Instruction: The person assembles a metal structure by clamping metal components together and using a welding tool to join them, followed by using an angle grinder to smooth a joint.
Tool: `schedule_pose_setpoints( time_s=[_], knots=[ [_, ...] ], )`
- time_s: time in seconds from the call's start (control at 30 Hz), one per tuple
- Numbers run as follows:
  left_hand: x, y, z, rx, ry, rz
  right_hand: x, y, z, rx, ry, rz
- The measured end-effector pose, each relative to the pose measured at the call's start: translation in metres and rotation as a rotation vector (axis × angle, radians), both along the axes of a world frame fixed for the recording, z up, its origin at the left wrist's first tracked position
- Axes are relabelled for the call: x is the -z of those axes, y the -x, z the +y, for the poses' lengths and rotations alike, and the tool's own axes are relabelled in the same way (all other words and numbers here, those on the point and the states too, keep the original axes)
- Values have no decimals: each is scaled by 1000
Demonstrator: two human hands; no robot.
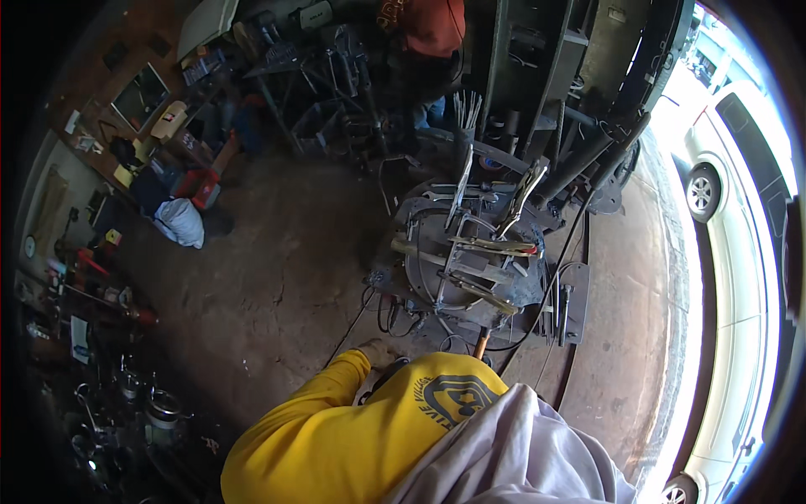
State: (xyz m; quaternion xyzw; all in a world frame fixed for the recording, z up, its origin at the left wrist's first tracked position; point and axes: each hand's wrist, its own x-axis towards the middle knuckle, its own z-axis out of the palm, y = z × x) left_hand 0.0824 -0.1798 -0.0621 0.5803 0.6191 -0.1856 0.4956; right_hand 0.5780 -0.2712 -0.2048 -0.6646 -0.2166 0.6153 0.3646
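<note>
My left hand [379, 354] is low in front of me at the end of a yellow sleeve, close to my dark-clad leg. It is dim and small, and its fingers cannot be made out. My right hand is out of sight behind my body and a pale grey cloth [512, 445]. Ahead of me stands a metal worktable [529, 290] with a ring-shaped metal frame [417, 267] on it. Several locking clamps [522, 197] grip the frame. Below the table's near edge shows an orange-brown handle [482, 343]. A dark cable [573, 231] runs down past the table's right side.
A person in a red shirt [432, 29] stands at the far side. Metal rods [467, 109] stand upright behind the table. On the left are a cluttered bench [193, 139], a white sack [180, 223] and metal parts [164, 407]. A white vehicle [739, 277] is parked at the right.
</note>
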Motion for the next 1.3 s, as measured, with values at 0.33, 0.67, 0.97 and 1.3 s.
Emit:
schedule_pose_setpoints(
  time_s=[0.33,0.67,0.97,1.3],
  knots=[
    [164,146,-66,357,25,166,-205,105,12,410,-643,102],
    [57,141,-46,-123,52,-106,-319,158,32,385,-678,63],
    [73,111,-44,215,-151,-166,-246,172,-13,223,-265,-113],
    [-40,13,13,246,-390,-434,-213,161,-23,247,-286,-43]
  ],
)
